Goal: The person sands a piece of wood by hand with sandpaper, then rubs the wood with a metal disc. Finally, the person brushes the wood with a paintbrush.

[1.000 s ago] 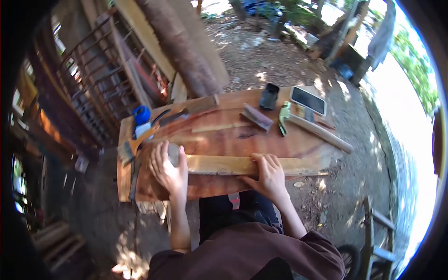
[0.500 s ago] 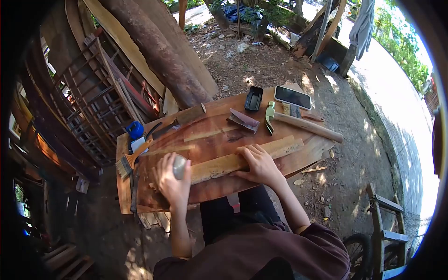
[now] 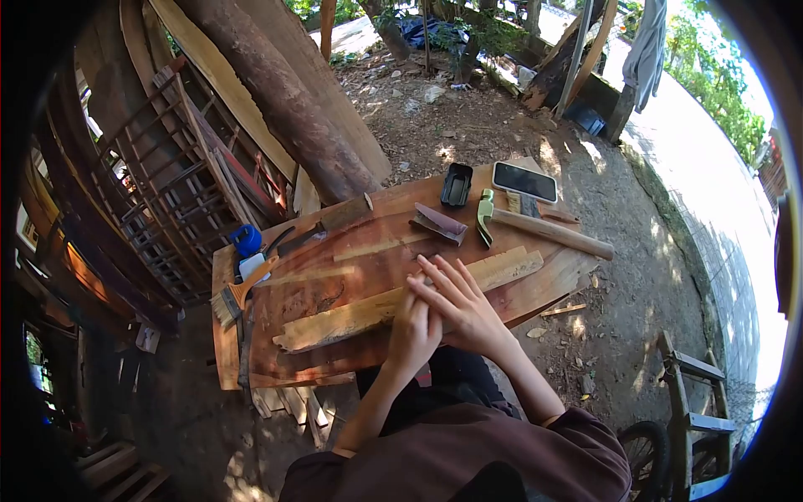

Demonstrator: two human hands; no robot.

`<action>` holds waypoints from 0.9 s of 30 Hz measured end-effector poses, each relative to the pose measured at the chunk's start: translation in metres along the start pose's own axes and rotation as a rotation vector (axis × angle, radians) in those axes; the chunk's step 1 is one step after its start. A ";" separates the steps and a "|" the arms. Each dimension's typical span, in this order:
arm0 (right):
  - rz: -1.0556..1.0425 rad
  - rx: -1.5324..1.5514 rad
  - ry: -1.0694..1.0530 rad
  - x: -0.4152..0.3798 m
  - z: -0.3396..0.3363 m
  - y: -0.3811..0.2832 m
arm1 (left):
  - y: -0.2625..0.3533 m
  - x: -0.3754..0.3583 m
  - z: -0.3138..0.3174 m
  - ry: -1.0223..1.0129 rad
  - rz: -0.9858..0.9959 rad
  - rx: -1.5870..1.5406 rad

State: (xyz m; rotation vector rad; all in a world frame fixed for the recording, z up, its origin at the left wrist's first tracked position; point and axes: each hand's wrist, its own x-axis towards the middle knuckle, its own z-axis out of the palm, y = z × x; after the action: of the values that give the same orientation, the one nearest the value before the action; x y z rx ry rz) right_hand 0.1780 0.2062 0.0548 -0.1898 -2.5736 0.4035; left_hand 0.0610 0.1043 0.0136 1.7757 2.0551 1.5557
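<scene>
My left hand (image 3: 415, 326) and my right hand (image 3: 470, 318) meet over the near edge of a long, narrow wooden strip (image 3: 335, 323). The left fingers look closed, and whatever they hold is hidden between the hands. My right hand's fingers are stretched out and slightly apart, lying across the left fingertips. The strip rests on a reddish wooden tabletop (image 3: 293, 368). Behind the hands lies a curled piece of sandpaper (image 3: 440, 224).
A claw hammer (image 3: 548, 232), a phone (image 3: 524, 181), a black tray (image 3: 457, 185) and a small brush (image 3: 524, 204) lie at the back right. At left are a wide paintbrush (image 3: 238, 293), a blue-topped item (image 3: 247, 241) and a wooden-handled blade (image 3: 326, 224). A ladder (image 3: 698, 410) stands right.
My left hand has moved right from the strip's left end, and the round grey thing in it is out of sight. My right hand has come off the strip to meet it.
</scene>
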 end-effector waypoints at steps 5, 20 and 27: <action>-0.078 -0.045 0.030 0.019 0.031 -0.020 | -0.008 -0.002 -0.086 0.289 -0.134 0.260; 0.311 -0.486 0.344 -0.028 -0.002 0.035 | -0.043 -0.007 -0.101 0.353 -0.266 0.680; 0.023 -0.127 0.278 0.032 0.055 -0.029 | -0.044 -0.010 -0.102 0.347 -0.282 0.675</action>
State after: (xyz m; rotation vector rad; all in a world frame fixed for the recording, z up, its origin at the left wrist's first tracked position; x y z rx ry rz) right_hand 0.1205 0.1716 0.0344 -0.2991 -2.3244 0.2051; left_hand -0.0260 0.0369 0.0309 1.2877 3.1162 1.2399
